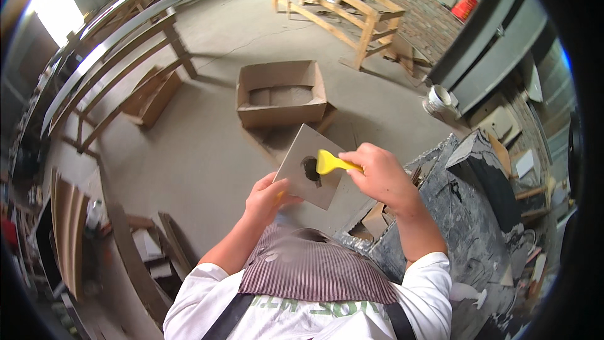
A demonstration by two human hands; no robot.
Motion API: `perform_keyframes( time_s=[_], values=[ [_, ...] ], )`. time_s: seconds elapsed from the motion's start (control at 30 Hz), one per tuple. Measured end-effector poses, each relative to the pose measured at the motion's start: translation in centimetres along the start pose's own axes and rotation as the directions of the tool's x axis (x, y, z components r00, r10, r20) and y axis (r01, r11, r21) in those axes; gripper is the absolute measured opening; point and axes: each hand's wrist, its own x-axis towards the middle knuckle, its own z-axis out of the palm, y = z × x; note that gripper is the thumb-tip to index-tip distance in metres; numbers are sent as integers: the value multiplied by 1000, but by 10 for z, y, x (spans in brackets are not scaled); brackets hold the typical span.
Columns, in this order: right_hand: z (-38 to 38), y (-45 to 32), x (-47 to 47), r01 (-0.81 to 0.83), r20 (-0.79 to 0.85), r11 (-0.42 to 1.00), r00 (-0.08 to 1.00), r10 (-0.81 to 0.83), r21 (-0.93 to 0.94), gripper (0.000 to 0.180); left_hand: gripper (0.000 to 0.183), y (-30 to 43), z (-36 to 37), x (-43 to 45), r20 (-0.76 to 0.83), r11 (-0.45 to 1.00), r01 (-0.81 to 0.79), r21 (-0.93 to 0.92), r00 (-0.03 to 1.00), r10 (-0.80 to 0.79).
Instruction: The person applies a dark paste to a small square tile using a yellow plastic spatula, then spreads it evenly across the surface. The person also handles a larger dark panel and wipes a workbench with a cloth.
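My left hand (265, 198) grips the lower left edge of a flat, light grey square board (295, 160), held tilted in front of my striped apron (321, 264). A small yellow thing shows at that hand's fingers, mostly hidden. A dark patch of paste (311, 169) lies near the board's middle, with a smear below it. My right hand (380, 174) holds a yellow plastic scraper (332, 162) by its handle. The scraper's wide edge is just right of the dark patch; whether it touches the board I cannot tell.
An open cardboard box (282, 115) stands on the concrete floor ahead. Close on my right is a paste-smeared grey work surface (453, 231). Wooden frames stand at the left (137, 56) and far back (330, 4). A white bucket (437, 99) sits at the right.
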Motion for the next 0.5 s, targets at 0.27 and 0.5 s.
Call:
perform_keyframes(
  time_s=[0.27, 0.5],
  values=[
    [-42, 63, 85, -251, -140, 968, 958, 248, -1, 34, 33, 48, 13, 182, 204, 971, 190, 146, 954, -218],
    [-71, 115, 115, -520, -198, 854, 837, 509, -4, 33, 31, 57, 55, 308, 353, 929, 300, 214, 864, -360]
  ],
)
